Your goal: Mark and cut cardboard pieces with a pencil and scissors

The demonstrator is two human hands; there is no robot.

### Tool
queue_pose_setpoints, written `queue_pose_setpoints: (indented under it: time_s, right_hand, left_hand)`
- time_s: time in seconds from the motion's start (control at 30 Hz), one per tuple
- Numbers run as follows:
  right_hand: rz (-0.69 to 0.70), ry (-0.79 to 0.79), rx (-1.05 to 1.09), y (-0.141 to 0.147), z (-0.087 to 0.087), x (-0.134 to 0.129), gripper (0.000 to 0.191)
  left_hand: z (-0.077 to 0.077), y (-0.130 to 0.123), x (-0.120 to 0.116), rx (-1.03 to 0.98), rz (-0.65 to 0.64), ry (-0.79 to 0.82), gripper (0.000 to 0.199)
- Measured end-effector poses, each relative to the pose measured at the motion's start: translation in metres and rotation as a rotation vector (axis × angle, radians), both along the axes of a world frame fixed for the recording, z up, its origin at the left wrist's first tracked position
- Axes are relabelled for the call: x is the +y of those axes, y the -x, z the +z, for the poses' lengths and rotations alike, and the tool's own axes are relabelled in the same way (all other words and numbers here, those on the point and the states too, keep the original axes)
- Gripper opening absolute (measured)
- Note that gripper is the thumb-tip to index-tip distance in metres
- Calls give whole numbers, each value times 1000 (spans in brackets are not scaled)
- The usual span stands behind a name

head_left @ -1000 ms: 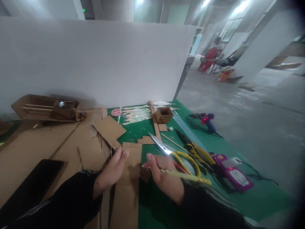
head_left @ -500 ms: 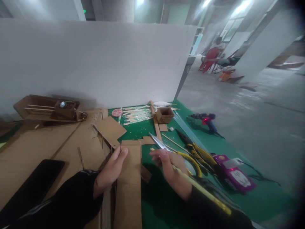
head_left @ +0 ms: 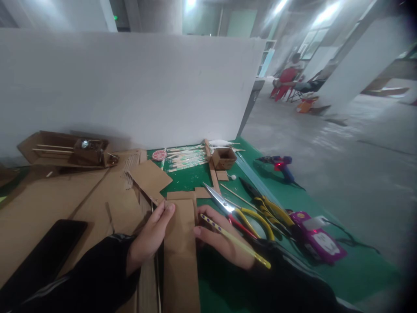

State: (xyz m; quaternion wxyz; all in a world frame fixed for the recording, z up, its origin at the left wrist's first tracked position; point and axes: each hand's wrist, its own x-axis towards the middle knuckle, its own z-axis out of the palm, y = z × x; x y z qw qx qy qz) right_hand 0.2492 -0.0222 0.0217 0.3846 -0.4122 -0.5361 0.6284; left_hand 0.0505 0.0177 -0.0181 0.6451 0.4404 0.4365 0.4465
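Observation:
My left hand point(head_left: 151, 237) grips the left edge of a long cardboard strip point(head_left: 180, 252), thumb on top near its far end. At the strip's right edge is my right hand point(head_left: 221, 239), with a yellow dotted pencil point(head_left: 233, 239) lying across it between thumb and forefinger. Its fingertips reach the strip's side and are partly hidden. Just beyond my right hand, scissors point(head_left: 228, 206) with red and yellow handles rest partly open on the green table. A square cardboard piece point(head_left: 150, 178) lies past my left hand.
Pliers point(head_left: 273, 211), a purple device point(head_left: 321, 239) and a glue gun point(head_left: 282, 165) lie to the right. A small cardboard box point(head_left: 224, 158) and wrapped sticks point(head_left: 189, 156) are farther back. At the left are a black phone point(head_left: 48, 248) and a cardboard assembly point(head_left: 65, 148). People sit in the background.
My right hand has moved left to the strip's edge, and the pencil has shifted with it. The strip's near part has swung slightly right. More of the scissors now shows.

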Motion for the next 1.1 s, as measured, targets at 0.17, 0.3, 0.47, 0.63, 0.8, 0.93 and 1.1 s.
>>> queue_pose_setpoints:
  time_s: [0.17,0.3,0.47,0.63,0.8,0.93,1.1]
  right_hand:
    - [11,-53,7,1,9,-3,35]
    - [-37,-47,6,-2,10,-3,33]
    - [-33,-162,-200,-18,19,-2,27]
    - [108,-270,-455,-30,37,-7,34]
    - [69,-366,-823,-19,31,-33,32]
    - [-92,-520,-1022,-8,1,-65,57]
    - [-171,-683,-1090,-10,-25,-88,57]
  left_hand:
    - [10,-3,-5,-42,-108,-30,50]
    - [25,-2,-5,-2,-155,-94,63]
    - [43,8,-12,170,-271,-147,50]
    - [39,19,-44,362,-385,-134,68]
    - [12,20,-79,333,-425,-48,76]
    - [-10,18,-92,184,-251,38,76]
    - [-9,30,-95,587,-383,-118,73]
